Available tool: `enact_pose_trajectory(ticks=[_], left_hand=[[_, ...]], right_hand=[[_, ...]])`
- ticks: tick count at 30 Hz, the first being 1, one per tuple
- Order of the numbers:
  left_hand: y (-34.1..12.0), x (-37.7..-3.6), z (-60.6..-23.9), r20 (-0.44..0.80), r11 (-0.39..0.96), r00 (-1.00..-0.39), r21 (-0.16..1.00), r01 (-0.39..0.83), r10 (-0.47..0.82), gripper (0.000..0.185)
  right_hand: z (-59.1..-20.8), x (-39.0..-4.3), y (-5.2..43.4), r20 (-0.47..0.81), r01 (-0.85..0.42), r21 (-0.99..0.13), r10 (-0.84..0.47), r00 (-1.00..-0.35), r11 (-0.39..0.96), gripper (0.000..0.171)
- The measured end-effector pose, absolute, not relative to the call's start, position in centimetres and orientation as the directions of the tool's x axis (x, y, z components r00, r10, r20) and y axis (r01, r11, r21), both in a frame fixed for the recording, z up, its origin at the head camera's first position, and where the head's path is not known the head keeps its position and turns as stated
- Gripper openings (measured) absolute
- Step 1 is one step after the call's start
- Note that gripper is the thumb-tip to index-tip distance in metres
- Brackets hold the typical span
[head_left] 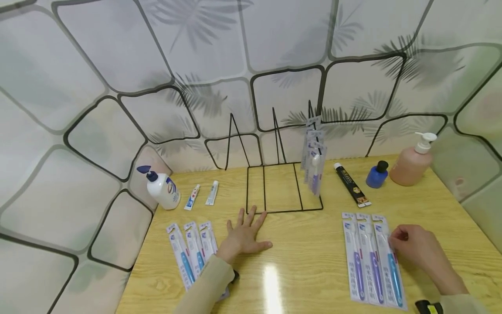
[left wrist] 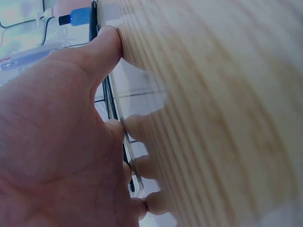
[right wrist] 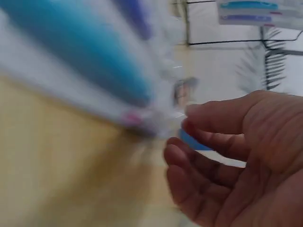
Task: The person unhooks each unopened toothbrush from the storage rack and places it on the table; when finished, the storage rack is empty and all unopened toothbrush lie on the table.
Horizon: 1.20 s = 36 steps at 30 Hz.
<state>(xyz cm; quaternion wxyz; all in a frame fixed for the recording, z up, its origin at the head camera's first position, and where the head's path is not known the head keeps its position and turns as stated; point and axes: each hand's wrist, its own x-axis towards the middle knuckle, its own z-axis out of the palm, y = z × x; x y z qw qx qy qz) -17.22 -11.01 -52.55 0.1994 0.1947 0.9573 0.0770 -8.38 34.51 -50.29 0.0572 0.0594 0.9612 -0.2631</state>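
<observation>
My left hand [head_left: 243, 237] lies spread on the wooden table, its fingertips at the front bar of a black wire display rack [head_left: 255, 212]. My right hand [head_left: 419, 246] pinches the right edge of a packaged toothbrush [head_left: 393, 270] with a blue handle, thumb against curled fingers [right wrist: 177, 156]. That pack lies beside two packaged toothbrushes [head_left: 358, 270] with purple handles. Several more toothbrush packs [head_left: 313, 161] hang from the rack's right prong. A row of packaged toothbrushes [head_left: 183, 257] with blue handles lies left of my left hand, partly hidden by the sleeve.
At the back left stand a white pump bottle [head_left: 164, 192] and two small toothpaste tubes [head_left: 192, 197]. A black toothpaste tube [head_left: 352, 185], a blue bottle [head_left: 377, 175] and a pink pump bottle [head_left: 412, 165] are at the back right. A patterned wall covering [head_left: 219, 43] rises behind.
</observation>
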Motion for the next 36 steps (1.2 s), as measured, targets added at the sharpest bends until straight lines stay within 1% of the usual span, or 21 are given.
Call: enact_pose_trajectory(ticks=[3, 5, 7, 9, 12, 14, 17, 22, 25, 29, 33, 36], left_hand=[[-11.1, -17.3, -52.4, -0.352, 0.913, -0.845, 0.223, 0.342, 0.402, 0.098], [-11.1, -17.3, -52.4, -0.355, 0.913, -0.845, 0.227, 0.338, 0.400, 0.097], [-11.2, -17.3, -52.4, -0.360, 0.914, -0.843, 0.230, 0.335, 0.400, 0.097], [-11.2, -17.2, -52.4, -0.365, 0.914, -0.841, 0.228, 0.335, 0.399, 0.097], [-11.1, -17.2, -52.4, -0.369, 0.914, -0.839, 0.224, 0.337, 0.400, 0.097], [-11.1, -17.2, -52.4, -0.371, 0.914, -0.838, 0.223, 0.338, 0.400, 0.097], [-11.0, -17.2, -52.4, -0.376, 0.914, -0.836, 0.229, 0.336, 0.401, 0.096], [-11.0, -17.2, -52.4, -0.376, 0.914, -0.835, 0.225, 0.338, 0.401, 0.096], [-11.1, -17.2, -52.4, -0.379, 0.915, -0.835, 0.220, 0.338, 0.400, 0.097], [-11.1, -17.3, -52.4, -0.382, 0.918, -0.836, 0.211, 0.336, 0.394, 0.096], [-11.1, -17.3, -52.2, -0.381, 0.919, -0.838, 0.209, 0.333, 0.390, 0.096], [-11.1, -17.3, -52.2, -0.379, 0.918, -0.838, 0.214, 0.333, 0.392, 0.097]], right_hand=[[-48.6, -9.7, 33.1, 0.022, 0.039, -0.506, 0.058, -0.998, 0.862, 0.011], [-47.4, -10.7, 31.5, 0.155, -0.063, -0.525, 0.022, -0.988, 0.849, 0.011], [-46.2, -11.8, 29.8, 0.289, -0.194, -0.549, -0.033, -0.957, 0.813, 0.013], [-45.2, -12.8, 27.9, 0.413, -0.331, -0.540, -0.099, -0.905, 0.774, 0.020], [-44.1, -14.5, 25.2, 0.519, -0.482, -0.519, -0.187, -0.834, 0.706, 0.031], [-43.7, -15.6, 23.7, 0.552, -0.535, -0.504, -0.224, -0.803, 0.678, 0.032], [-43.5, -17.1, 21.9, 0.591, -0.563, -0.498, -0.217, -0.777, 0.660, 0.028], [-43.7, -18.8, 20.6, 0.675, -0.563, -0.482, -0.124, -0.727, 0.671, 0.019], [-43.7, -19.2, 20.3, 0.704, -0.561, -0.506, -0.062, -0.708, 0.655, 0.018], [-43.4, -18.7, 20.4, 0.703, -0.545, -0.567, 0.018, -0.711, 0.617, 0.019], [-42.8, -17.4, 21.7, 0.713, -0.538, -0.567, 0.045, -0.700, 0.623, 0.020], [-42.6, -15.8, 23.9, 0.689, -0.489, -0.574, 0.064, -0.722, 0.657, 0.021]])
